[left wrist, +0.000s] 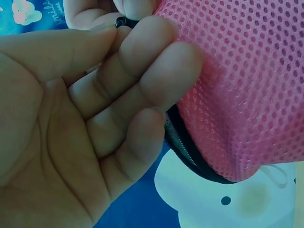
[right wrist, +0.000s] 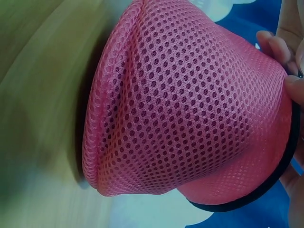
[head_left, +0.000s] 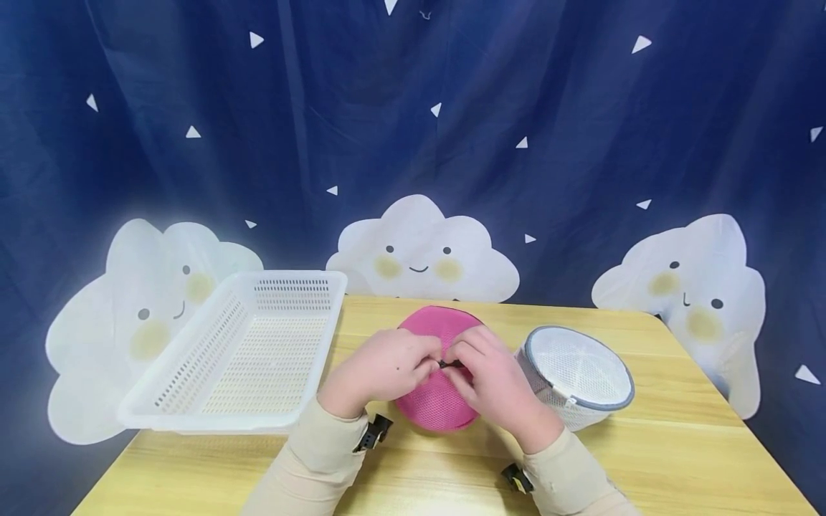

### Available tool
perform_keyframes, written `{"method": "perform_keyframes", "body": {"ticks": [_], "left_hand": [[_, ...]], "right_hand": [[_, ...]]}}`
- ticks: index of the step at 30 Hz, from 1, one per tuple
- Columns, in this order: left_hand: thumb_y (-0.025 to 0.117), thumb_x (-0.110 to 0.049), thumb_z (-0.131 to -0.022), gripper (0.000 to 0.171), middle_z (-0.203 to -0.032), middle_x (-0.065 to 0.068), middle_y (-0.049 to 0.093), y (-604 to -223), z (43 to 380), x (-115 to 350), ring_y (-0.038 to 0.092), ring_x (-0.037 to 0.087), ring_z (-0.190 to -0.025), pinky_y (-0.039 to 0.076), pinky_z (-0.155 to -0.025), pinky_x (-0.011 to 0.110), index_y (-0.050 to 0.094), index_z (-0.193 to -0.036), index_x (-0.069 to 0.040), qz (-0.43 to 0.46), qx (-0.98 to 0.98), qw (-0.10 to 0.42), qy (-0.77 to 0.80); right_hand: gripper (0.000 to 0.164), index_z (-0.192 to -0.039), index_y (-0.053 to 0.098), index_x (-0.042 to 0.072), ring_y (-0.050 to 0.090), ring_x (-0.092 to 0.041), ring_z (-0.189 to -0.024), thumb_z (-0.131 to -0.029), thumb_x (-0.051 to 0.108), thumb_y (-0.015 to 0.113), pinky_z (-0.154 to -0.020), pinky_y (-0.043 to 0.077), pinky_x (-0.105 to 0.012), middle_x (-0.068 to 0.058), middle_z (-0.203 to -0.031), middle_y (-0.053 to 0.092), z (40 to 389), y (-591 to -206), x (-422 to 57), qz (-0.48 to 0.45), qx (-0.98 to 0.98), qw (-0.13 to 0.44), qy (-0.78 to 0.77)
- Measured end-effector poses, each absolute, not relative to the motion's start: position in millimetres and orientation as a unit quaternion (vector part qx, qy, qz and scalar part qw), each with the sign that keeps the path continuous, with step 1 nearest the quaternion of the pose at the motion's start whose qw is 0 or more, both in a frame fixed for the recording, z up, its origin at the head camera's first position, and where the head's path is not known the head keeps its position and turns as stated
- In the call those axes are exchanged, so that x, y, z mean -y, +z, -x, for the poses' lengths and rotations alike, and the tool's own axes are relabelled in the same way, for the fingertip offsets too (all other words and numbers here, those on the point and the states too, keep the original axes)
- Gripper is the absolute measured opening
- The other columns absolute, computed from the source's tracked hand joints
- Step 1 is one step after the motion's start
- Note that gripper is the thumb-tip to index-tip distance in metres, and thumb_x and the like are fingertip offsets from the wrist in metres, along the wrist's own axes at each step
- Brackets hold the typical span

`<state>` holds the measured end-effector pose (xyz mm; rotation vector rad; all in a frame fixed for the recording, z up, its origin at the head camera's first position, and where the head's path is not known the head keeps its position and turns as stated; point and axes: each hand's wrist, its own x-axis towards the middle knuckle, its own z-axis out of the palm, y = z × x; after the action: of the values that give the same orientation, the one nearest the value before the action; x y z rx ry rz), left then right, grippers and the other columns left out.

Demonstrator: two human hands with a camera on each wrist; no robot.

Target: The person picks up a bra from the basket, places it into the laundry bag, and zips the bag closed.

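Between the two hands, on the wooden table, sits a pink mesh laundry bag, a round padded pouch rimmed by a black zipper. It looks light and soft: the spongy netting would give under any squeeze and hold little shape of its own, so the firmer zipper rim or the small black zipper pull seem the surest places to take it. The left hand has its fingers curled against the bag's top edge, thumb and fingertips closed on the pull. The right hand meets it from the opposite side, fingertips pinching the same spot. Beyond the right hand stands a white mesh bag; beyond the left, a white plastic basket
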<state>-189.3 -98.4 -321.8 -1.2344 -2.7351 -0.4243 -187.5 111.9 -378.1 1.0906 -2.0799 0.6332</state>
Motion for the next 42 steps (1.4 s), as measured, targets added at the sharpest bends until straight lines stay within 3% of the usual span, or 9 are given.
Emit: {"method": "perform_keyframes", "body": {"ticks": [7, 42], "left_hand": [[0.064, -0.017, -0.096, 0.019, -0.066, -0.012, 0.049, -324.3, 190.0, 95.8, 0.05, 0.009, -0.063, 0.044, -0.06, 0.028, 0.053, -0.082, -0.023, 0.415, 0.897, 0.07, -0.139], [0.064, -0.02, -0.098, 0.017, -0.068, -0.017, 0.053, -315.7, 195.0, 121.0, 0.052, 0.008, -0.063, 0.045, -0.059, 0.029, 0.055, -0.084, -0.025, 0.377, 0.913, 0.045, -0.15]], "right_hand": [[0.016, -0.091, 0.064, 0.012, 0.055, -0.018, -0.096, -0.084, 0.01, 0.079, -0.087, 0.045, -0.029, 0.003, -0.097, 0.06, 188.5, -380.7, -112.9, -0.417, 0.805, 0.345, 0.243], [0.016, -0.09, 0.063, 0.014, 0.055, -0.019, -0.094, -0.087, 0.014, 0.078, -0.085, 0.045, -0.032, 0.003, -0.098, 0.062, 191.0, -372.4, -126.7, -0.39, 0.826, 0.328, 0.243]]}}
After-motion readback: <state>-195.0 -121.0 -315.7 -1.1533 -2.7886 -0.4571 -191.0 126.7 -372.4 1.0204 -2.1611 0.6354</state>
